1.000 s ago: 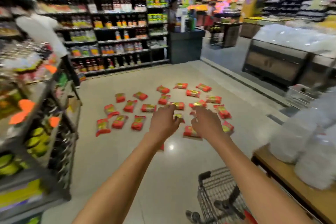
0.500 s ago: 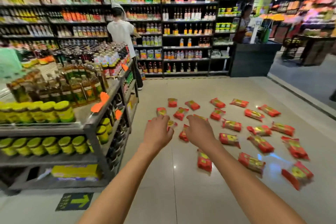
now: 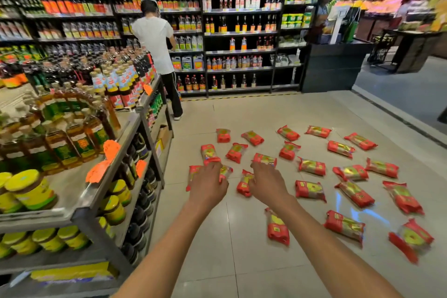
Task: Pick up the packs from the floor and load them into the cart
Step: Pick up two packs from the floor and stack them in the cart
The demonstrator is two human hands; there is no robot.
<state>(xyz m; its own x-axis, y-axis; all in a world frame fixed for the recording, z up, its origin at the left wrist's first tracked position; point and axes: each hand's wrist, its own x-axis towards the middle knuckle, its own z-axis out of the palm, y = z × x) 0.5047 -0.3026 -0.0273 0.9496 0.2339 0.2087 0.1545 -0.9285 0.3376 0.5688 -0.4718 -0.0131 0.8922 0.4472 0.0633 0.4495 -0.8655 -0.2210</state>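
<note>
Several red and gold packs lie scattered flat on the beige tiled floor, such as one pack right of my hands and another pack nearer to me. My left hand and my right hand are stretched out side by side above the left part of the spread, palms down, fingers loosely apart, holding nothing. A pack shows between the two hands, and the left hand hides parts of two others. The cart is out of view.
A metal display rack with jars and oil bottles stands close on my left. A person in a white shirt stands at the tall bottle shelves at the back. A dark counter is at the back right.
The view has swung left: the cart and the right-hand table have left the frame, and the rack has come in on the left. Both hands stay outstretched and empty over the packs.
</note>
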